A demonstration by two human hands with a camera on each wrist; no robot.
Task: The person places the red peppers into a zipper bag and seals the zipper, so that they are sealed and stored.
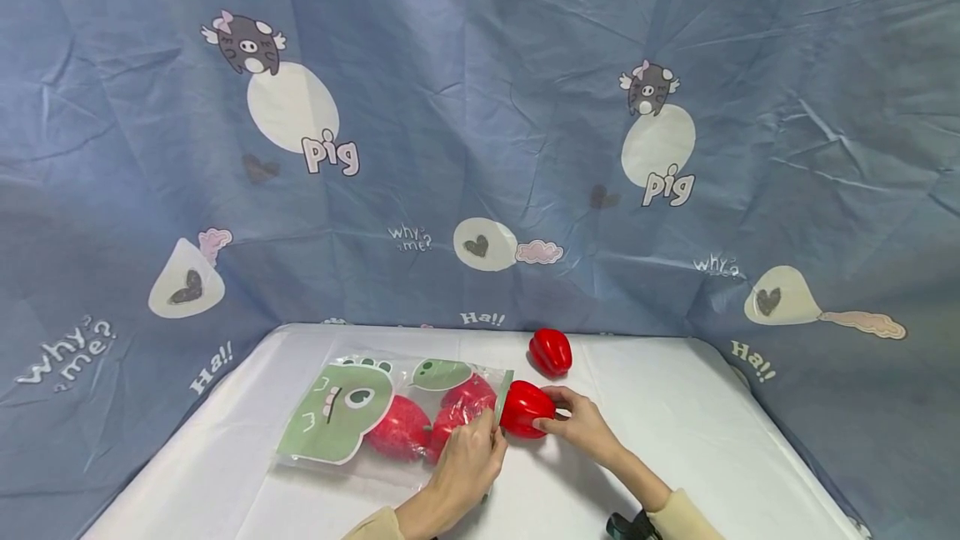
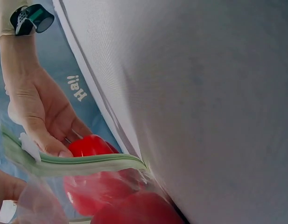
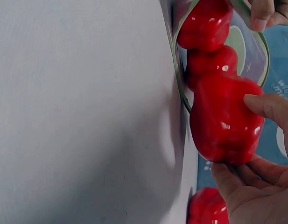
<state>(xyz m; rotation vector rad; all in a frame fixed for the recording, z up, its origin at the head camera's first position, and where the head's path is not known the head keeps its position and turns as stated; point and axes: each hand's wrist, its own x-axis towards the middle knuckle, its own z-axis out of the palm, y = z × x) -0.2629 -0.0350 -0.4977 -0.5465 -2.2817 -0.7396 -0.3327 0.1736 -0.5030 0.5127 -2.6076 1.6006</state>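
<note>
A clear zip bag (image 1: 352, 407) with a green cartoon print lies on the table, its mouth facing right. Several red bell peppers (image 1: 399, 427) show through the plastic. My left hand (image 1: 467, 458) pinches the rim of the bag near its mouth. In my right hand (image 1: 583, 427) is another red bell pepper (image 3: 228, 119), gripped between thumb and fingers right at the opening. The right wrist view shows the bag's green zip edge (image 3: 266, 60) standing apart, with peppers behind it.
One more red bell pepper (image 1: 551, 352) lies on the white tablecloth (image 1: 675, 407) behind the right hand. A blue printed curtain (image 1: 480, 148) hangs around the back and sides of the table.
</note>
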